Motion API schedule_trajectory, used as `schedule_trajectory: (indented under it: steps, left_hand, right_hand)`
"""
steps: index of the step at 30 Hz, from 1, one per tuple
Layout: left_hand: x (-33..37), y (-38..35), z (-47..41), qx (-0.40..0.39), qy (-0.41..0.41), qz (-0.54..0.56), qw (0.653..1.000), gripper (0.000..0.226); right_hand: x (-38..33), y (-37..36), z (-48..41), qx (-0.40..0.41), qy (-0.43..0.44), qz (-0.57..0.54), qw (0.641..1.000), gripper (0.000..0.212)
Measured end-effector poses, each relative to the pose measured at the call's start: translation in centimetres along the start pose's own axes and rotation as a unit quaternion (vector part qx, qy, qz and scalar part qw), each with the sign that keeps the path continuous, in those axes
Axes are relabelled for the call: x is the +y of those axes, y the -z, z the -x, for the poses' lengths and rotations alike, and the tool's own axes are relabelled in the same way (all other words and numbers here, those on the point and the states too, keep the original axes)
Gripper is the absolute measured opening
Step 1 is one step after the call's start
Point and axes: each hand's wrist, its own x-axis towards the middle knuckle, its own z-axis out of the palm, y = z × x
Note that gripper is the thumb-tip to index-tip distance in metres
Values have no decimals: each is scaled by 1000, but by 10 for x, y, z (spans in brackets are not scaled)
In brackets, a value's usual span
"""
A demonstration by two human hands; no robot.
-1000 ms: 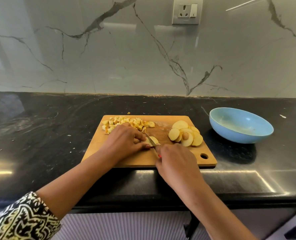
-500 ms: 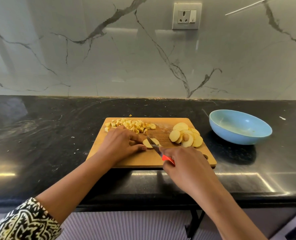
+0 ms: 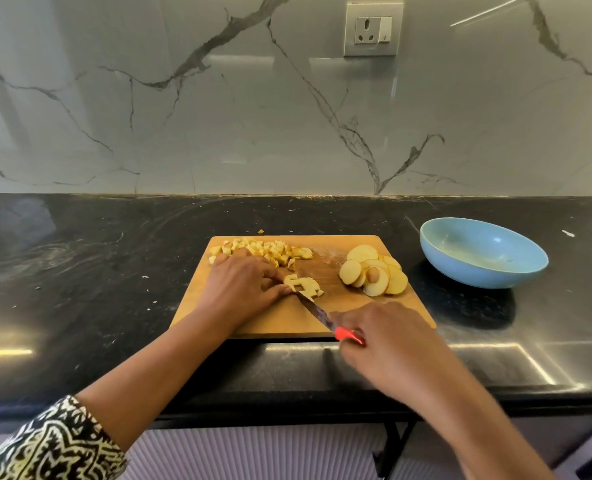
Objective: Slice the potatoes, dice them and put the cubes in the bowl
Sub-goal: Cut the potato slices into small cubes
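A wooden cutting board (image 3: 253, 323) lies on the black counter. A heap of potato cubes (image 3: 266, 250) sits along its far left edge, and a pile of round potato slices (image 3: 374, 270) lies at its right. In the middle is a partly cut slice (image 3: 303, 285). My left hand (image 3: 240, 289) holds that slice down with curled fingertips at its left side. My right hand (image 3: 388, 344) grips the red handle of a knife (image 3: 317, 311), whose blade tip reaches the cut slice. A light blue bowl (image 3: 483, 252) stands to the right of the board and holds no cubes.
A marble wall with a power socket (image 3: 373, 29) rises behind the counter. One stray potato bit (image 3: 260, 232) lies just beyond the board's far edge. The counter's front edge (image 3: 287, 407) runs below my arms.
My right hand has drawn the knife back toward me, so more of the blade and red handle shows. The slice under my left fingers now shows cuts.
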Motion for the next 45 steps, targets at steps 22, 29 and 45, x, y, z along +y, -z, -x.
schedule_trajectory:
  steps: [22, 29, 45]
  left_hand:
    - [-8, -9, -44, 40, -178, 21, 983, 30]
    - [-16, -8, -40, 41, -140, -19, 989, 38]
    - [60, -9, -60, -77, -86, 216, 969, 53]
  right_hand:
    - [68, -23, -40, 268, -43, -131, 953, 43]
    - [79, -17, -50, 298, -65, -135, 943, 46]
    - [89, -12, -45, 325, -91, -154, 929, 46]
